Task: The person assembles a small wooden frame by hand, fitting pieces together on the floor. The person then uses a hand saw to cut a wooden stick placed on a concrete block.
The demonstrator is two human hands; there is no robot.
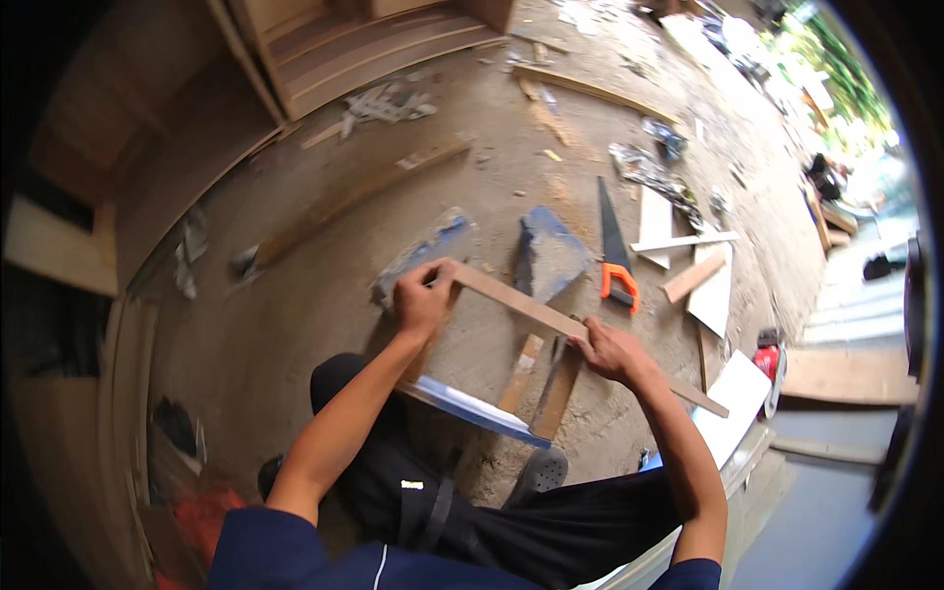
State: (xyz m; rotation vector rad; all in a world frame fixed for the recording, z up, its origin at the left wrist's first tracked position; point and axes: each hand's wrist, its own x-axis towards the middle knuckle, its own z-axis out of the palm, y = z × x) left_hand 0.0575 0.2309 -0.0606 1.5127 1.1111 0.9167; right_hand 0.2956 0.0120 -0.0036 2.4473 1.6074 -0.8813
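Observation:
A long, thin wooden strip point(511, 301) lies across the far side of a small wooden frame. My left hand point(421, 303) is closed around the strip's left end, at the frame's corner. My right hand point(612, 350) grips the same strip farther along, by the frame's right side piece point(559, 391); the strip's free end sticks out past my right forearm. A shorter wood piece point(521, 374) stands inside the frame, beside that side piece. Nearest my legs, the frame has a blue-and-white edge board point(472, 405). Two worn blue-grey blocks point(557, 254) sit just beyond the strip.
A handsaw point(618, 265) with an orange handle lies right of the blocks. White boards point(710, 300) and wood offcuts point(694, 275) are beside it. A long timber point(359, 202) lies at left, near a wooden cabinet point(383, 64). A red tool point(770, 359) rests at right.

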